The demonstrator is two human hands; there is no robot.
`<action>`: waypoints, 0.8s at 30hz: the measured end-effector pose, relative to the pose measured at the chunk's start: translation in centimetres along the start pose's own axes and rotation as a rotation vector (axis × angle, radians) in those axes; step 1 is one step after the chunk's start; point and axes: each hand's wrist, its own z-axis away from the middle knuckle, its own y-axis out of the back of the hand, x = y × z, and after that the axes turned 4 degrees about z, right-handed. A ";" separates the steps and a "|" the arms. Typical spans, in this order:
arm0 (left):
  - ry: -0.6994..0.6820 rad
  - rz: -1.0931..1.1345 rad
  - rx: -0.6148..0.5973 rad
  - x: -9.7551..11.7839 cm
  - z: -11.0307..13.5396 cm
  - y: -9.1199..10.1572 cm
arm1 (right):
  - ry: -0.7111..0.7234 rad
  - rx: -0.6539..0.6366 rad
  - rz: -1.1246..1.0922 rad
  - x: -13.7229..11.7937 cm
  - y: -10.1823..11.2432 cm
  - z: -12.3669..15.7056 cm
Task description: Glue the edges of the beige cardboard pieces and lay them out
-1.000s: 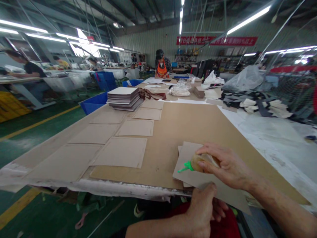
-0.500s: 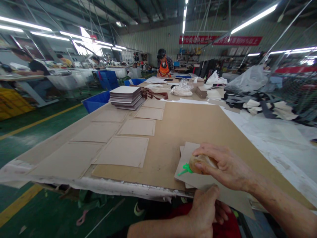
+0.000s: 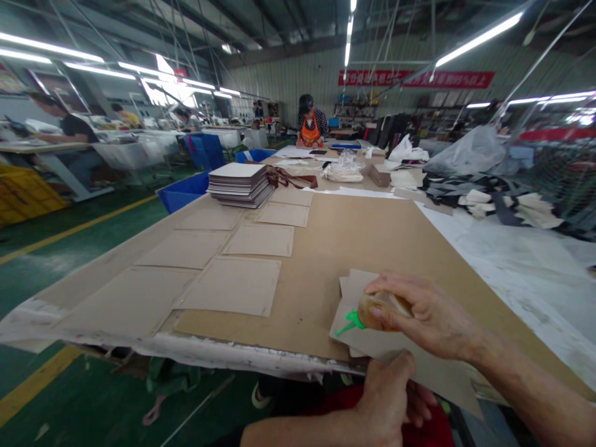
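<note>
My right hand (image 3: 419,310) is wrapped round a squeeze bottle (image 3: 372,310) of amber liquid with a green nozzle (image 3: 352,323). The bottle is tipped so that its nozzle points left, with the tip at the left corner of a grey cardboard sheet (image 3: 354,298). This sheet lies askew over another piece of cardboard and sticks out past the front edge of the table. There my left hand (image 3: 386,391) grips the sheet's near edge, thumb on top and fingers curled beneath. Whether liquid is coming out of the nozzle cannot be made out.
Several cardboard panels (image 3: 233,282) lie in two columns on the left of the table (image 3: 354,230). Behind them stand a stack of boards (image 3: 239,184) and brown straps (image 3: 291,178). Fabric scraps (image 3: 493,198) cover the right side. A person (image 3: 311,121) works at the far end.
The green nozzle tip has come slightly toward the near edge of the sheet. Both hands keep their hold, and the whole view has shifted a little.
</note>
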 end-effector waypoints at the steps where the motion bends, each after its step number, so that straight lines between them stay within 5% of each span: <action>1: -0.004 -0.007 -0.001 0.0 0.0 0.0 | -0.013 0.001 0.000 0.0 0.0 0.0; 12: -0.004 -0.025 -0.021 -0.3 -0.4 -0.1 | -0.122 0.058 0.127 2.5 0.0 -0.7; 20: 0.020 -0.076 -0.035 0.1 -0.6 -0.2 | -0.021 -0.032 -0.074 -0.5 -0.3 0.3; 24: 0.021 -0.076 -0.049 0.3 -0.4 -0.1 | -0.096 0.012 -0.034 0.8 -0.4 0.4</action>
